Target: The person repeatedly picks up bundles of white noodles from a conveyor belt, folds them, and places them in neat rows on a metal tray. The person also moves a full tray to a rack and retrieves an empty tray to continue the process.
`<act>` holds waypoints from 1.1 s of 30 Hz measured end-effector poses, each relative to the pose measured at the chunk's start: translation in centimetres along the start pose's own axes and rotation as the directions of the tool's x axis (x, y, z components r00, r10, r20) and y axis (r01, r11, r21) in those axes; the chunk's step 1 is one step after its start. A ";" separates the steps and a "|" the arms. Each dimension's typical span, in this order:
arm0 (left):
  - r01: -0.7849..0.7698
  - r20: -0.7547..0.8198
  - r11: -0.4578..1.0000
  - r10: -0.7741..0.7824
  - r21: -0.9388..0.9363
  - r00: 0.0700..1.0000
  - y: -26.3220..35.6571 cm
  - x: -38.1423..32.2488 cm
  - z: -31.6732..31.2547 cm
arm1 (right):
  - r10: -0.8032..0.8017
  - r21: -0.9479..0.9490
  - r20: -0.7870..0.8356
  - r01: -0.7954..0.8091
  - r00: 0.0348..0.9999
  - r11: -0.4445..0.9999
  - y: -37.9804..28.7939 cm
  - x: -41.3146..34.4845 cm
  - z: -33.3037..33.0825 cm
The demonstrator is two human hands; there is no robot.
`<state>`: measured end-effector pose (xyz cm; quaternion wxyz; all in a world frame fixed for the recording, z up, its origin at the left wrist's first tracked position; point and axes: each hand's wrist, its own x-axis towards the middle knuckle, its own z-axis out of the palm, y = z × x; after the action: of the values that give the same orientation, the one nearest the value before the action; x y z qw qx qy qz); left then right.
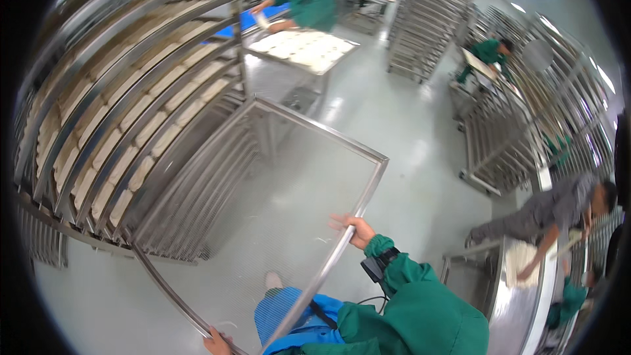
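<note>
A metal-framed mesh tray [320,128] spans the space before me, and the floor shows through its fine mesh. My right hand [357,231] grips the frame's near right side, its fingertips visible through the mesh. At the bottom edge of the picture, my left hand [217,342] holds the frame's left side near the near corner. The tray's far left side lies against or in a tall metal rack [238,34], just below trays bearing rows of pale, oblong dough-like pieces [146,172]. How far the tray reaches into the rack is hard to tell.
Beyond the rack, a co-worker in green [315,5] stands at a tray of pale pieces [315,66]. Another metal rack [424,24] stands further off. At right, a person in grey [552,212] leans over a steel table [515,301]. A wheeled rack [498,153] stands behind that person.
</note>
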<state>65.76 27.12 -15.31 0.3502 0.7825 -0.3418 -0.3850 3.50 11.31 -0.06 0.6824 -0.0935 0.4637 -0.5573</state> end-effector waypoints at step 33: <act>-0.538 0.946 0.838 0.095 0.092 0.310 -15.8 -77.1 18.5 | -0.167 0.045 -0.966 0.764 0.197 0.644 57.7 -110.5 -57.7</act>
<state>18.16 92.08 -8.64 0.0067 0.4024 -0.6964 -0.5941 5.52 148.23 -10.67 0.0872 0.2738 0.5256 -0.8007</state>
